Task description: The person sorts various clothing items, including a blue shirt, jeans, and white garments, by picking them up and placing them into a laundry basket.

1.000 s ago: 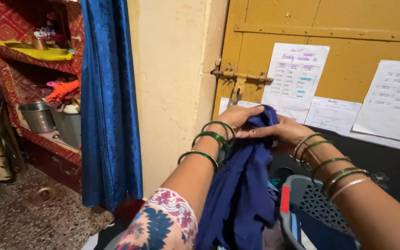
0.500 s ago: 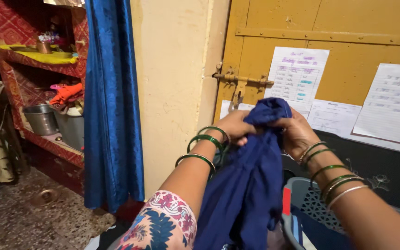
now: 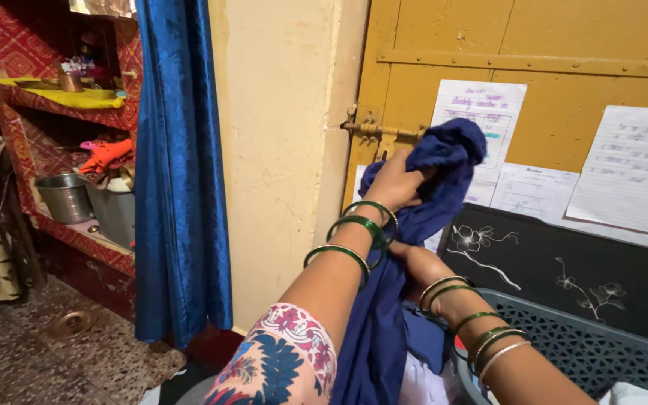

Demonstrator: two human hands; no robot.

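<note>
Blue cloth (image 3: 414, 225) is gripped high by left hand (image 3: 397, 182) fingers, lower by right hand (image 3: 412, 259).

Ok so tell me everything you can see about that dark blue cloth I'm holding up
The dark blue cloth looks like soft, plain woven fabric, bunched and creased, not spread flat. The left hand grips it near its top, raised in front of the yellow door and the papers pinned there. The right hand holds it lower down, partly hidden in the folds. From there it hangs in a long drape beside the grey laundry basket. Its lower end runs out of view.
</note>
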